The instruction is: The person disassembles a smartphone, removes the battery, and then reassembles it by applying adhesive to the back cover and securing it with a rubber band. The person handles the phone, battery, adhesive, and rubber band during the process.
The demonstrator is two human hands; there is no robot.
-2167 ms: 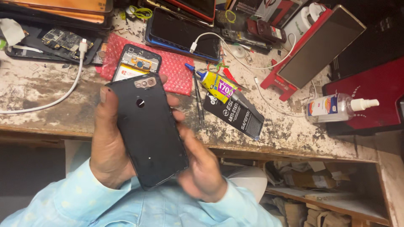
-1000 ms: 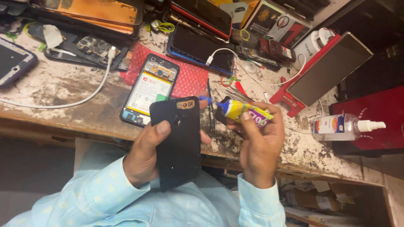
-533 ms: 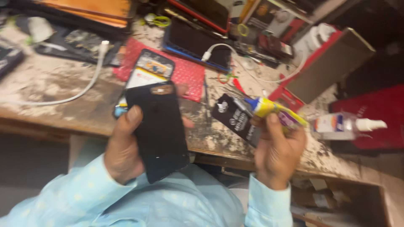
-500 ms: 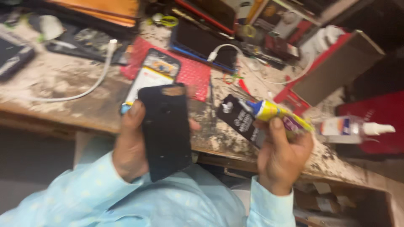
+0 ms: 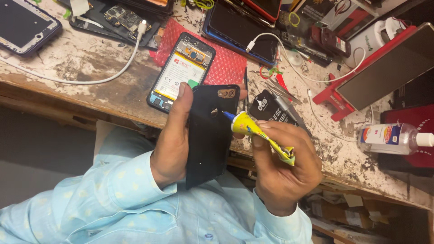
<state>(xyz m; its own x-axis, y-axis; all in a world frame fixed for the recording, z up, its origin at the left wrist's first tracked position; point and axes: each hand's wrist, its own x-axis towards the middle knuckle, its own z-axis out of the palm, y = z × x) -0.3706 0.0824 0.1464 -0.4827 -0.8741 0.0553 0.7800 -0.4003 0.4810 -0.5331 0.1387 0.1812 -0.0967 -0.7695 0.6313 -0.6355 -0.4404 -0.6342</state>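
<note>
**Phone back cover and glue tube in hand, over a cluttered counter**

Nearest: light blue shirt sleeves [image 5: 113,194] of the person, both forearms reaching up into view.

Left hand [image 5: 174,140]: fingers wrapped and pressed around the left edge of a black phone back cover [image 5: 210,135], thumb lying along its upper left corner. The cover is held upright above the counter's front edge, camera cut-out at the top.

Right hand [image 5: 282,167]: fingers pinching a small yellow glue tube [image 5: 260,135], crumpled at its tail. The tube's blue nozzle points left and touches the cover's right edge, near the top.

Counter [image 5: 90,86]: worn, paint-chipped surface.
- Opened phone [image 5: 181,72], battery showing, lying on a red bubble-wrap sheet [image 5: 226,68] just behind the left hand.
- Small black box [image 5: 266,106] and a pair of tweezers [image 5: 280,99], just behind the right hand.
- White cable [image 5: 95,77] running across the left part, its plug at a circuit board [image 5: 122,18].
- Dark phone [image 5: 22,22], face up, at the far left corner.
- Clear plastic bottle [image 5: 389,138] lying on its side, at the right.
- Red stand [image 5: 334,97] bearing a tilted dark panel [image 5: 389,68], right rear.
- Black-screened tablet [image 5: 239,29] with a white plug on it, centre rear.
</note>
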